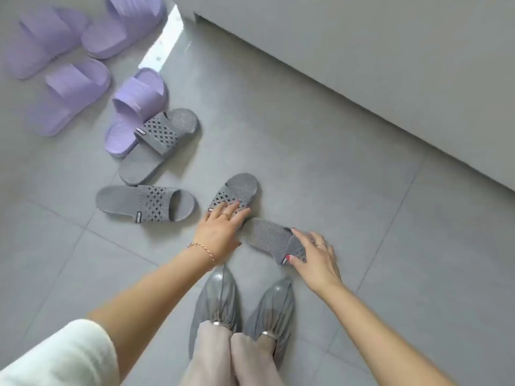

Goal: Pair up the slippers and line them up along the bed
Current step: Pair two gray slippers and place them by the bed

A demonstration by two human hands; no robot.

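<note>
Here, left hand point(220, 232) fingers flat on perforated grey slipper point(237, 195), right hand point(315, 260) pinching another point(271, 239).

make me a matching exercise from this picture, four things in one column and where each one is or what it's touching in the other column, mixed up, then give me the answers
Column one:
1. left hand
2. right hand
3. purple slipper nearest the grey ones
4. grey shoe covers

Column two:
A. on the person's feet
B. partly under a grey slipper
C. on the grey slipper with its sole end pointing toward the bed base
D. on the strap of the grey slipper closest to the feet

Pairs: 1-C, 2-D, 3-B, 4-A
</note>
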